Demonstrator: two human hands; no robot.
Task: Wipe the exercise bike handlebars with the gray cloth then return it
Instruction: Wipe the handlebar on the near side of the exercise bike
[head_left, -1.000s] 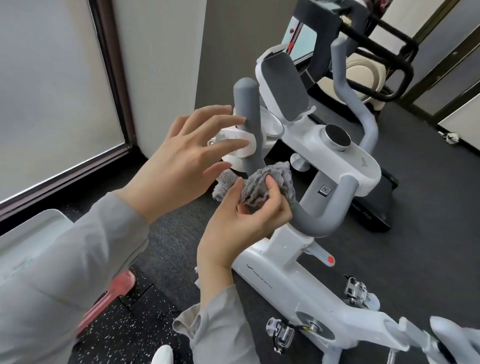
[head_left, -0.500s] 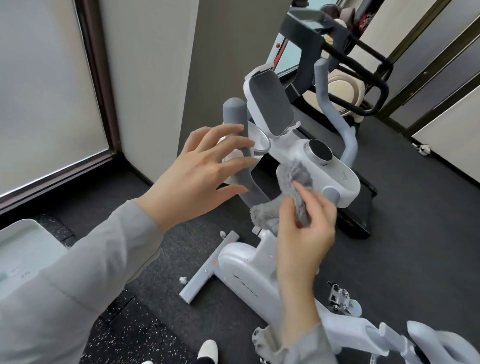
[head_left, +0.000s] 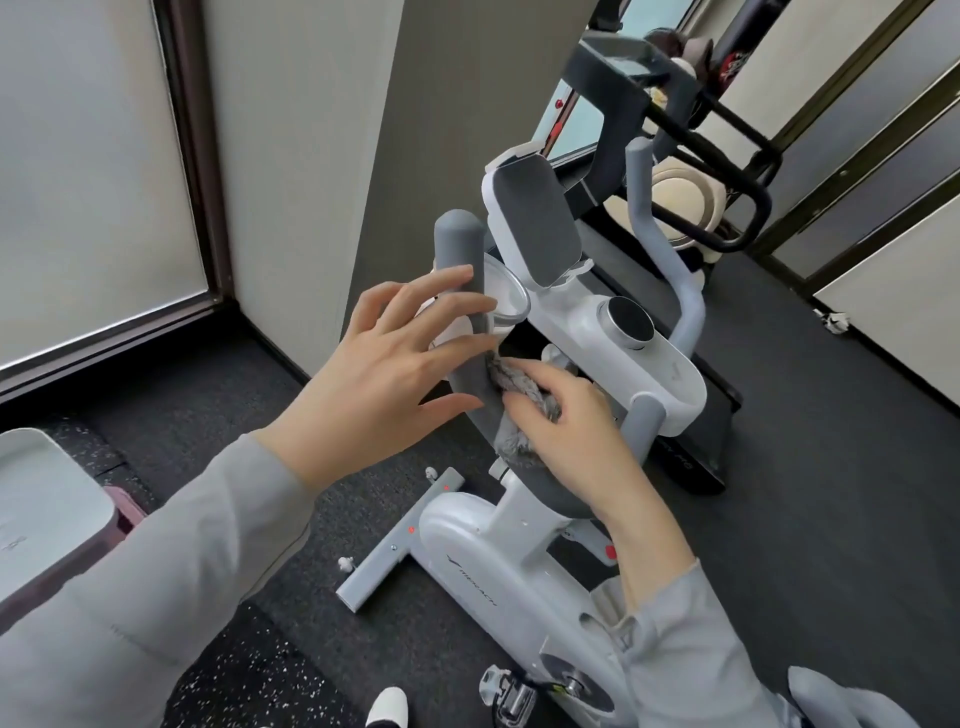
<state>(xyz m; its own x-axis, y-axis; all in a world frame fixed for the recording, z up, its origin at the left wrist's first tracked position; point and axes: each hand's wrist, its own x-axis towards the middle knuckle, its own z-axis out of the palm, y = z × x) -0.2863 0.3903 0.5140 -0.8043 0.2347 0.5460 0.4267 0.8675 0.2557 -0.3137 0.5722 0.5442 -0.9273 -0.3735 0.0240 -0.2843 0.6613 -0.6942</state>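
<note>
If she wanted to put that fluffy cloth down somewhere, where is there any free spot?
Bare dark floor lies right of the exercise bike, out to the pale wall panels. A speckled strip is open between her left sleeve and the bike's foot bar. Around the handlebar it is crowded: both hands, gray cloth, console.

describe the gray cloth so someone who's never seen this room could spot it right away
Find the white exercise bike in the middle of the room and follow its near gray handlebar down to the bend. The cloth is bunched there under the right hand; unlike the smooth bar, it is fuzzy and crumpled.
</note>
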